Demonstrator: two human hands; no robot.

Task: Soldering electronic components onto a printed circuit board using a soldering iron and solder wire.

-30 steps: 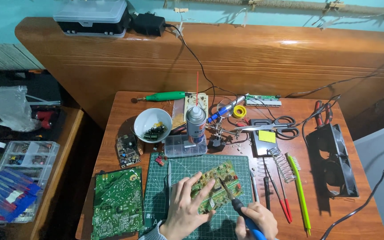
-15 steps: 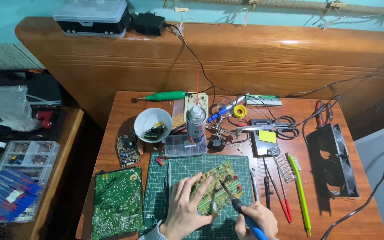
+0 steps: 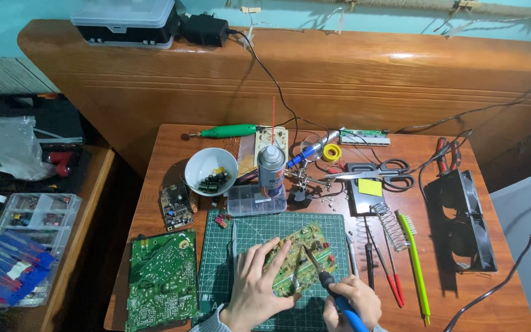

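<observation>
Nothing moved: soldering iron point(image 3: 324, 280) on circuit board point(image 3: 299, 265).

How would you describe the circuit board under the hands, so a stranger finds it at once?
On the wooden table lies a green cutting mat. The circuit board lies tilted on it, under the left hand. Unlike the larger green board left of the mat, a soldering iron touches it.

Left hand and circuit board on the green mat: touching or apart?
Touching. The head view shows the left hand pressed flat on the circuit board, fingers overlapping its left edge.
</observation>
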